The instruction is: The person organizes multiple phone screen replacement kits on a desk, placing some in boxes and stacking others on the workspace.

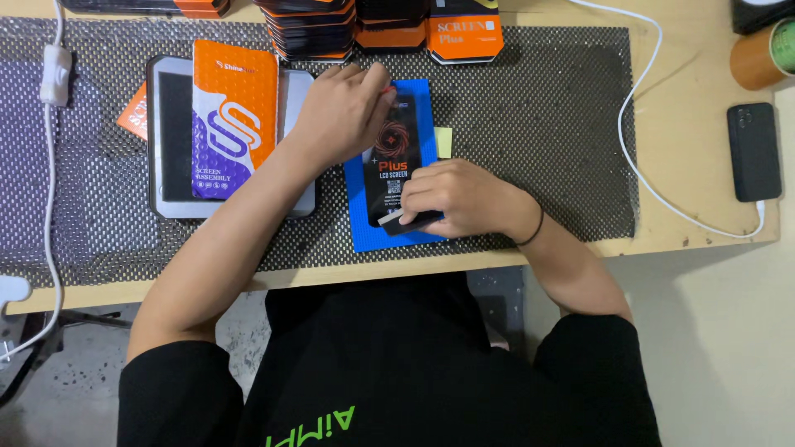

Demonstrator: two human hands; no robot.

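- Black shirt (397, 364): fills the lower frame, closest to the camera, with both bare forearms reaching up from it over the surface (704, 124).
- Right hand (464, 199): lies on the lower end of the black screen (396, 161), fingers curled and pressed down on its bottom edge; a dark band (534, 228) circles the wrist.
- Left hand (344, 108): rests on the upper end of the same screen, fingers bent over its top-left corner; whether it pinches the screen or only presses on it cannot be told.
- Screen: lies flat and lengthwise on the blue pad (358, 207), held between the two hands, which are well apart at its opposite ends.
- Blue pad: sits on the dark mesh mat (538, 124) near the front edge of the surface; a small yellow note (444, 141) touches its right side.
- Orange-and-purple packet (233, 116): lies on a grey tablet (166, 149), just left of the left forearm.
- Stacked orange-and-black boxes (389, 25): line the far edge of the mat.
- Black phone (753, 151): lies far right off the mat, with a white cable (642, 174) plugged in; a tape roll (762, 54) stands beyond it.
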